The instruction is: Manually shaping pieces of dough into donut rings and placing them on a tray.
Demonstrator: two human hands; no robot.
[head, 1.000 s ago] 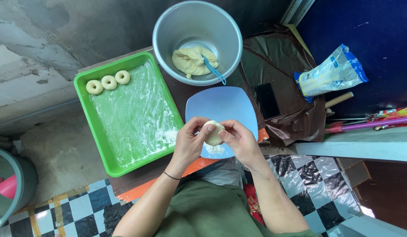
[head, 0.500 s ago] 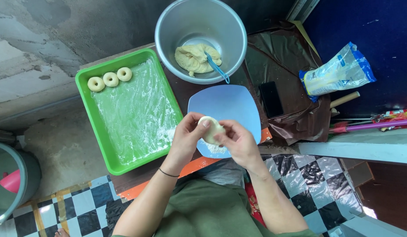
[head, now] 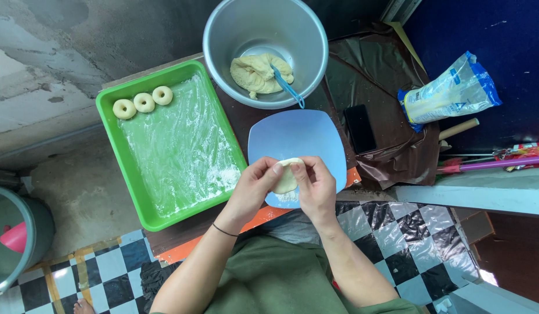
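Observation:
Both hands pinch one small flattened piece of pale dough (head: 286, 176) over a light blue plate (head: 301, 136). My left hand (head: 253, 187) holds its left edge, with a thin dark band on the wrist. My right hand (head: 316, 185) grips the right edge. To the left, a green tray (head: 182, 154) dusted with flour holds three ring-shaped dough pieces (head: 143, 103) in its far left corner. A metal bowl (head: 265, 46) beyond the plate contains a lump of dough (head: 256, 72) and a blue spoon (head: 288, 87).
A dark phone (head: 360, 128) lies on brown plastic sheeting right of the plate. A clear bag of white flour (head: 450, 92) and a wooden rolling pin handle (head: 458, 129) sit further right. A grey bucket (head: 13, 238) stands at the lower left on the checked floor.
Both hands have kept working the dough piece over the plate; it looks flatter now. The view shifted slightly.

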